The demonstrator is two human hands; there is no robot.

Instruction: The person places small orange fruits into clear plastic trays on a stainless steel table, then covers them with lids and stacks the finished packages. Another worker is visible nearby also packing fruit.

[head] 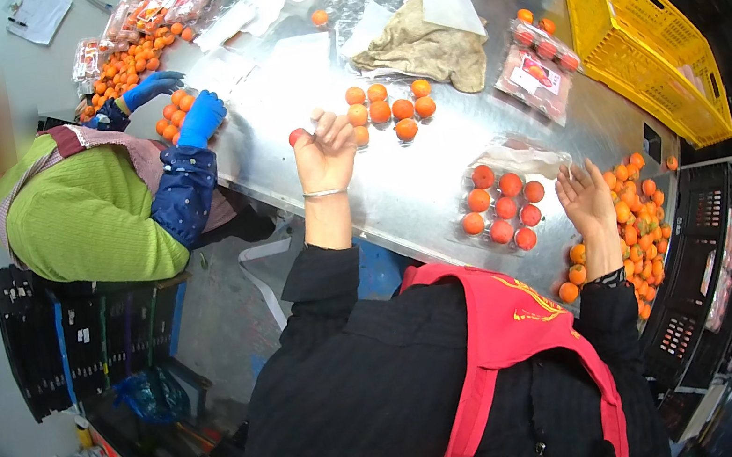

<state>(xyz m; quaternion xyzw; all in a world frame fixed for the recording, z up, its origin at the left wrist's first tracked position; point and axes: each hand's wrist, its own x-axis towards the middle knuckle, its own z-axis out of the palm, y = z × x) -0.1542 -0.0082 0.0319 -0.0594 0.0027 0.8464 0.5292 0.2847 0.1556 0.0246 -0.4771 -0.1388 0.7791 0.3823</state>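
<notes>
My left hand (326, 153) is raised over the metal table, palm up with curled fingers. At its thumb is a red fruit (297, 137), partly hidden by the thumb. Just right of that hand stand short rows of orange fruits (380, 111), which look like persimmons. My right hand (585, 199) holds nothing; its palm is up and its fingers are apart. It lies between a clear plastic tray of red-orange fruits (505, 207) and a heap of orange fruits (636, 231). The tray's clear lid (526, 158) is folded back on the far side.
A co-worker in blue gloves (201, 120) handles fruit at the left, near another heap (126, 73). A brown cloth (423, 42) and packed fruit (534, 72) lie across the table. A yellow crate (647, 44) stands far right, black crates (691, 265) at the near right.
</notes>
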